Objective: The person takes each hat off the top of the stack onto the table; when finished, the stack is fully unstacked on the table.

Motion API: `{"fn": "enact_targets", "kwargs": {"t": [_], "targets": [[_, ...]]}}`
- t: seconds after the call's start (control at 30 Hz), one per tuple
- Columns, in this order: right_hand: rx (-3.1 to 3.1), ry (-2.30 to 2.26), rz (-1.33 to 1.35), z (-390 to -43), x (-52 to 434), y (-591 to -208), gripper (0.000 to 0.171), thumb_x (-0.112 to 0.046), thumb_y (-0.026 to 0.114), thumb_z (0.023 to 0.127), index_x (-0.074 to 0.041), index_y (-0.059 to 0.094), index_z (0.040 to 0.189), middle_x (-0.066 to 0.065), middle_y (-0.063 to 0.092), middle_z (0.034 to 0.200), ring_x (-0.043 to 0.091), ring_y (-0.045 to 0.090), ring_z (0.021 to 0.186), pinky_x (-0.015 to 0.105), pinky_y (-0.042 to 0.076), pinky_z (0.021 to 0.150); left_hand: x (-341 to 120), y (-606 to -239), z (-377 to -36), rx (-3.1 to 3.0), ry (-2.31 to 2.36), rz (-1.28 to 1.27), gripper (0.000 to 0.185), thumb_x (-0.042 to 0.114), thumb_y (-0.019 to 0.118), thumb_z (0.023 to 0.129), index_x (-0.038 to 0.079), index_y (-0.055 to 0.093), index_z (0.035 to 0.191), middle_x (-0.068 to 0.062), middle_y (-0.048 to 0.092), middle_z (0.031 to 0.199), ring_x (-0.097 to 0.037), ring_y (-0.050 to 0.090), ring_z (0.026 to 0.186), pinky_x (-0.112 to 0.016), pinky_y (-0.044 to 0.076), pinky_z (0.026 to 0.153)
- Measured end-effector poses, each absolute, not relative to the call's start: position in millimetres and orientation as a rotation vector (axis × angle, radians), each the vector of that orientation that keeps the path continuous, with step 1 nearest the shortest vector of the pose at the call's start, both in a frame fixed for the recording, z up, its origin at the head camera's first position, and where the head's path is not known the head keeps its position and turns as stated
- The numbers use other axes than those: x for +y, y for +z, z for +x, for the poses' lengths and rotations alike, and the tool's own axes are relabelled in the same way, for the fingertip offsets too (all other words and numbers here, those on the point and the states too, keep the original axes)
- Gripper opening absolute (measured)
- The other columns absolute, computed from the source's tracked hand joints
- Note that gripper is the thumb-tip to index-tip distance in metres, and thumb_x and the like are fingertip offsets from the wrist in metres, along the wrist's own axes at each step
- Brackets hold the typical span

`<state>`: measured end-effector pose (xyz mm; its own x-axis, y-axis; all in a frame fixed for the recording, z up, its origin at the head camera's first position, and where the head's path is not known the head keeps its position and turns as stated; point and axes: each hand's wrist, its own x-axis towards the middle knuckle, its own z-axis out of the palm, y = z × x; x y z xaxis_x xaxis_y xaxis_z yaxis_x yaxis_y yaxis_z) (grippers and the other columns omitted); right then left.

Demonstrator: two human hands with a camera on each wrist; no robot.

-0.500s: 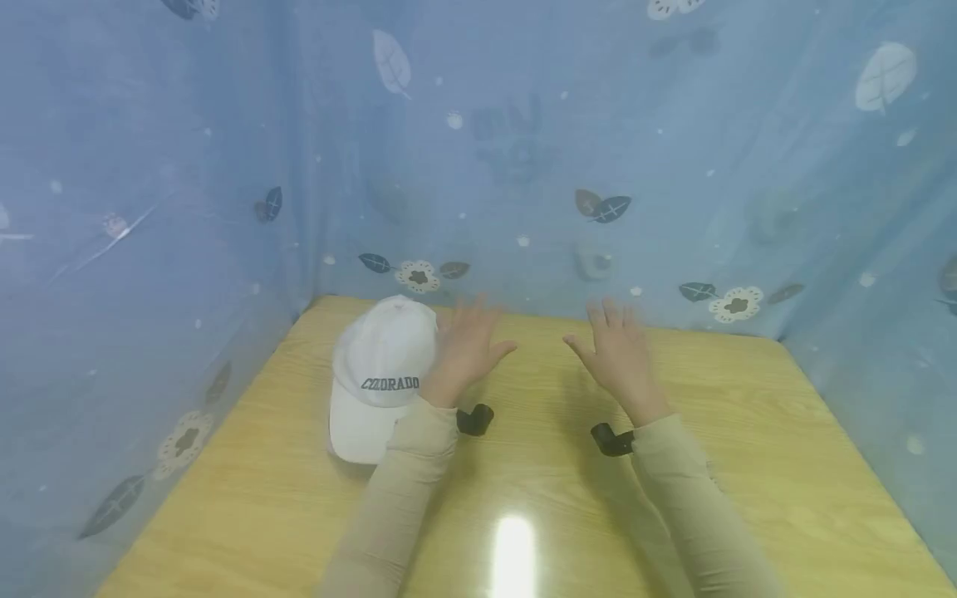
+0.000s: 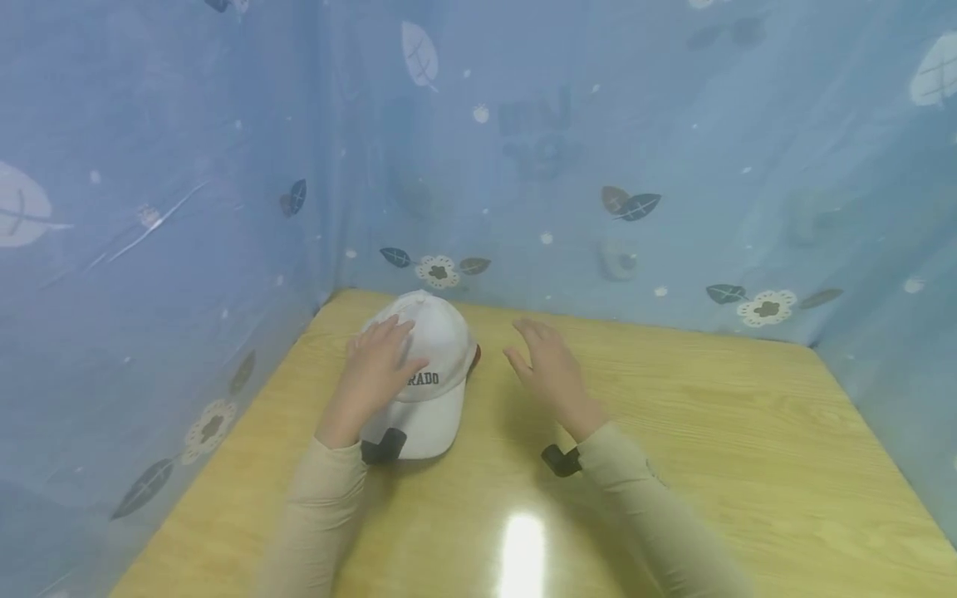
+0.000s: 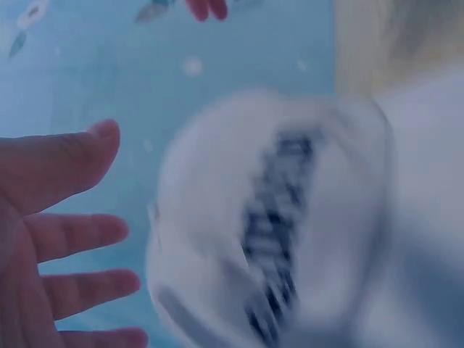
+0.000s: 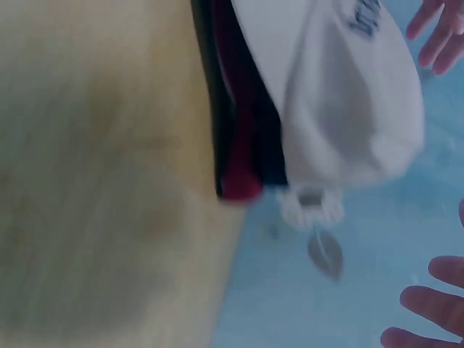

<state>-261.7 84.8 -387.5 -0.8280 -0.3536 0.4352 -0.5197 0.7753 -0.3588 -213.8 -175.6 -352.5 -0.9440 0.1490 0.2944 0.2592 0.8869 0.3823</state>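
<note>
Cap [image 2: 434, 365] near the surface's [image 2: 673, 432] back-left corner is touched by the left hand [image 2: 377, 365], fingers spread; the right hand [image 2: 549, 370], fingers relaxed, is held just beside it.

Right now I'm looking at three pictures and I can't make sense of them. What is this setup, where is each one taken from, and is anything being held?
No machine here: a person works with two bare hands. The wide picture comes from a camera on the head, looking down at a wooden table walled with blue patterned cloth. The two blurry close-ups come from small cameras strapped at each wrist. On the table lies a white cap with dark lettering. The left hand lies on the cap's crown, fingers fairly straight, gripping nothing. The right hand is spread open beside the cap, apart from it. In the right wrist view the cap shows a dark red and black underside. Nothing is held.
</note>
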Motion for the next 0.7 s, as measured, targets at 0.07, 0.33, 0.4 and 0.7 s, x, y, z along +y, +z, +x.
{"fn": "enact_targets", "kwargs": {"t": [0.07,0.33,0.4,0.7], "targets": [[-2.639,0.724,0.679,-261.6,70.9,-393.8,0.048,-0.035,0.050,0.095,-0.005,0.047,0.132,0.013,0.049,0.134,0.031,0.043,0.124,0.044,0.036,0.102,-191.6,-360.3,-208.9,-2.760,-0.571,-0.286,0.055,0.032,0.062,0.087,0.001,0.047,0.131,-0.023,0.041,0.137,-0.042,0.035,0.126,-0.062,0.024,0.100],[-2.663,0.934,0.614,-268.0,35.3,-412.1,0.040,-0.025,0.049,0.096,-0.004,0.048,0.130,0.015,0.055,0.127,0.033,0.052,0.115,0.046,0.042,0.096,-233.6,-405.3,-194.3,-2.799,-0.635,-0.100,0.032,0.021,0.058,0.089,-0.001,0.058,0.112,-0.019,0.061,0.103,-0.037,0.056,0.095,-0.052,0.045,0.081],[-2.670,1.014,0.577,-271.8,30.4,-416.6,0.039,-0.023,0.048,0.096,-0.003,0.048,0.130,0.015,0.058,0.122,0.031,0.057,0.107,0.044,0.046,0.091,-239.2,-414.9,-189.5,-2.861,-0.731,-0.020,0.036,0.023,0.056,0.090,0.000,0.055,0.118,-0.020,0.061,0.107,-0.037,0.057,0.097,-0.052,0.045,0.083],[-2.623,1.433,0.443,-289.0,16.6,-437.2,0.031,-0.018,0.051,0.095,-0.009,0.053,0.124,0.012,0.062,0.108,0.025,0.063,0.086,0.036,0.053,0.076,-248.4,-429.2,-186.3,-2.835,-1.045,0.245,0.039,0.030,0.057,0.090,0.006,0.057,0.121,-0.016,0.063,0.107,-0.033,0.058,0.098,-0.050,0.044,0.084]]}}
